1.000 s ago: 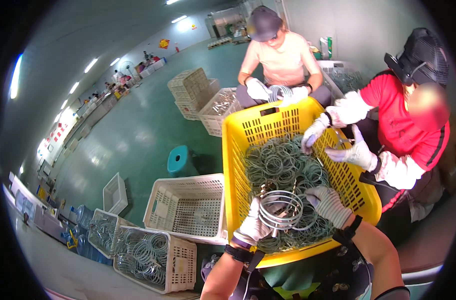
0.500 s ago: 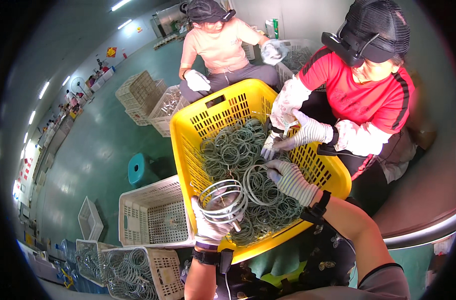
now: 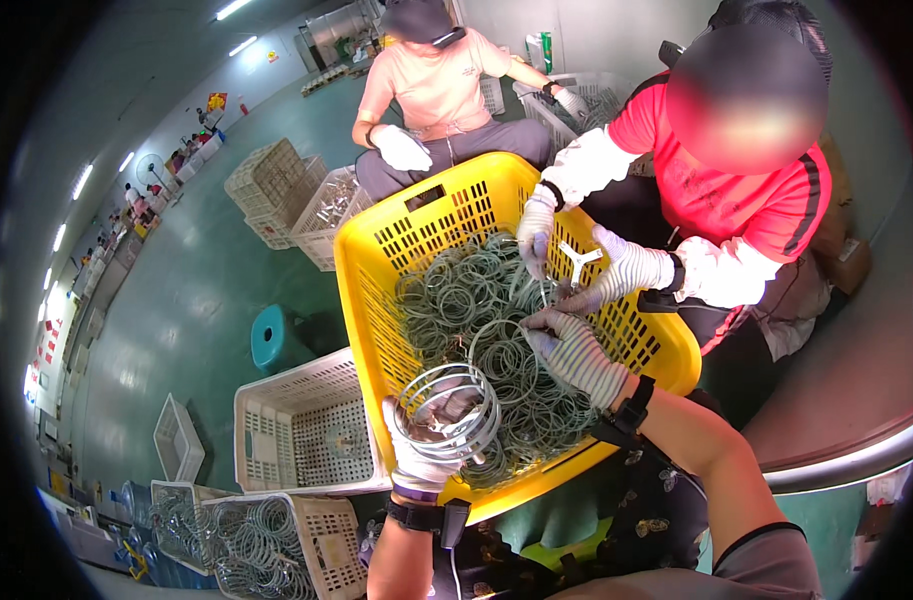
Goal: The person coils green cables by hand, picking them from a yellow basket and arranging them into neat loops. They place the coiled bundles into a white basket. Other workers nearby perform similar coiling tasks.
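My left hand point(image 3: 421, 462) holds the wire frame point(image 3: 450, 438) by its lower left side, fingers curled around it, probably so that it sits steady and its right side is free. My right hand point(image 3: 576, 358) pinches the edge of a loose ring point(image 3: 494, 322) between thumb and fingertips, maybe because the edge is easier to lift from the pile point(image 3: 454, 295). Both are over the yellow basket point(image 3: 354, 270), the frame near its front left corner; I think this place saves reaching. The frame looks pale grey and shiny, with several round wires one above another, slightly tilted. The loose ring is thin, round and duller.
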`<action>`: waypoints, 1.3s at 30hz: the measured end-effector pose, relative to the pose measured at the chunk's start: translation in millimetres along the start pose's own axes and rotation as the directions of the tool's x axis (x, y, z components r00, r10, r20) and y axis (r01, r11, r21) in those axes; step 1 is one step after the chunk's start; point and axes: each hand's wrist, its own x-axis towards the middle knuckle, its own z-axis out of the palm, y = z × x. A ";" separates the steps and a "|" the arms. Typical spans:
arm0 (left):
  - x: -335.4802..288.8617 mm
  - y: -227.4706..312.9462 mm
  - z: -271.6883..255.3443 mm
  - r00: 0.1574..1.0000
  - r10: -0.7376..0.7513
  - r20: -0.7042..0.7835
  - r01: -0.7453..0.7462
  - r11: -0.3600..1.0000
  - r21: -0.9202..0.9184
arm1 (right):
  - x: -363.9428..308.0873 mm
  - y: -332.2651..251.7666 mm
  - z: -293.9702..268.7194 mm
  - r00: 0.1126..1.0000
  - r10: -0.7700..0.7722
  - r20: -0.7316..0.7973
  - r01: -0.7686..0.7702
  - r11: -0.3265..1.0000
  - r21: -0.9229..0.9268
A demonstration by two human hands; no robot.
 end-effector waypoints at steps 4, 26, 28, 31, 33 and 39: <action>0.4 0.2 0.0 0.985 0.070 -0.159 -0.065 0.997 0.040 | 1.6 5.0 -0.6 0.999 -0.018 -0.048 0.018 1.000 0.002; 16.5 -24.4 -17.0 0.893 0.357 -0.276 -0.002 0.614 0.789 | -10.4 -28.3 -3.9 0.978 -0.151 0.144 0.193 0.914 -0.356; 18.4 -27.9 -10.3 0.918 0.325 -0.227 -0.027 0.622 0.782 | -0.9 -10.5 -4.8 0.978 -0.081 0.193 0.166 0.860 -0.483; 10.6 -23.8 -16.6 0.911 0.346 -0.226 -0.029 0.600 0.799 | -1.5 -26.3 -7.2 0.941 0.181 0.285 -0.007 0.855 -0.519; 11.4 -23.4 -13.2 0.904 0.349 -0.248 -0.042 0.649 0.760 | -0.6 -24.3 -9.0 0.927 0.215 0.308 -0.050 0.883 -0.466; 13.3 -21.9 -7.2 0.895 0.380 -0.236 -0.092 0.673 0.734 | -5.3 -2.4 -8.6 0.895 0.200 0.399 -0.177 0.980 -0.093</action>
